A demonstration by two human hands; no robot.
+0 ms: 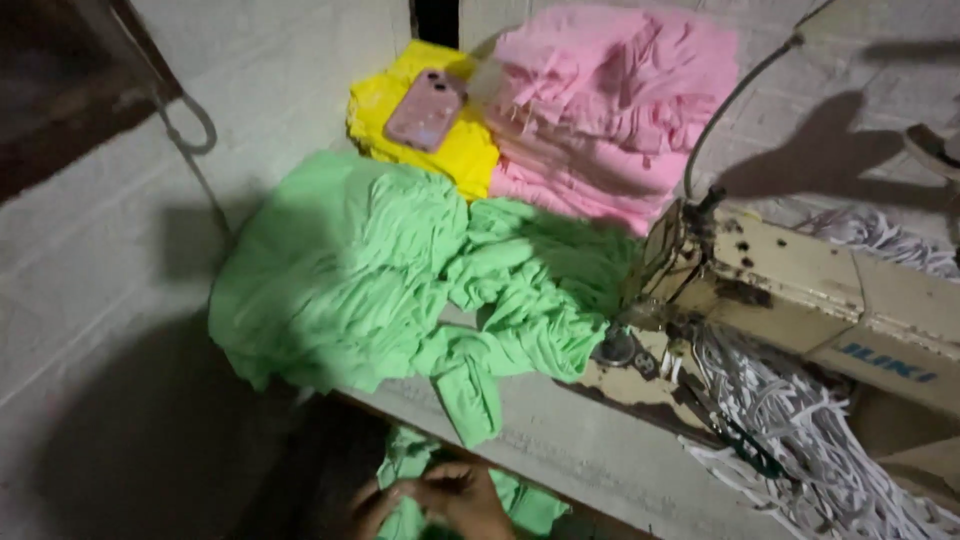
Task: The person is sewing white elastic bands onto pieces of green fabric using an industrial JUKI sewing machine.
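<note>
A: Start with the biggest thing on the worktop (590,455).

B: From my feed, the green fabric heap (380,270) sprawls over the worktop's left end and spills off the near edge. A narrow strip of it hangs down past that edge to the hands.

A: Next?

B: The cream sewing machine (800,285) along the right side, its needle end touching the green heap. Behind it, at the far edge against the wall, a pink fabric stack (610,110). A tangle of white cord (800,430) lies under and in front of the machine toward the right near corner.

A: Smaller items?

B: A yellow fabric stack (450,140) at the far edge, just left of the pink one, touching it. A phone in a pink case (427,108) lies flat on top of the yellow.

A: Hands?

B: Both are low in frame, below the near edge. The right hand (465,497) has its fingers curled, pinching the hanging green cloth. The left hand (368,512) is in shadow, touching the same cloth; I cannot tell how far its fingers are closed.
</note>
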